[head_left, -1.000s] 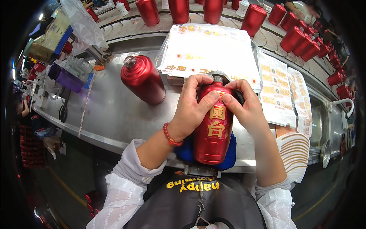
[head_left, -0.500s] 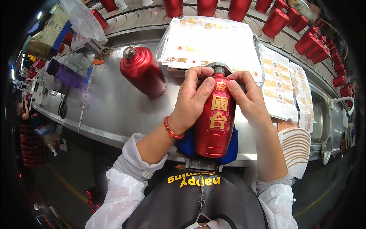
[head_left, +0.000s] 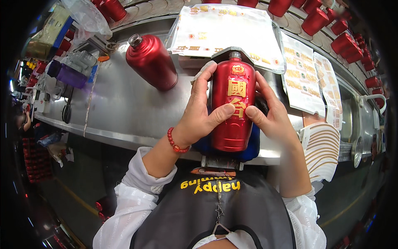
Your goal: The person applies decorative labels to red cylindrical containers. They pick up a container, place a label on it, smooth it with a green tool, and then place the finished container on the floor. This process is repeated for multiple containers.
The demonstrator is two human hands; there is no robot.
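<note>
A glossy red bottle [head_left: 231, 135] with raised gold characters and a gold emblem lies on its back in front of me, neck pointing away. Beneath it is a blue pad [head_left: 251, 153]. My left hand [head_left: 199, 114] wraps its left side, thumb pressed on the lower gold character [head_left: 235, 108]. My right hand [head_left: 271, 110] holds the opposite side, its thumb at that character's right edge. Beside my left fingertips is a greyish cloth-like piece [head_left: 203, 71]. Farther left, a plain red bottle [head_left: 151, 62] stands upright and uncapped.
Beyond the bottle, white sheets with gold decals [head_left: 224, 33] lie on a tray, with more decal sheets [head_left: 302, 74] to the right. A conveyor [head_left: 161, 10] carrying red bottles runs behind. A purple bottle [head_left: 70, 76] stands left on the metal table [head_left: 120, 103].
Both thumbs have slid from the bottle's neck and shoulders down to the lower gold character. My fingers now lie along its sides. The whole view has shifted slightly.
</note>
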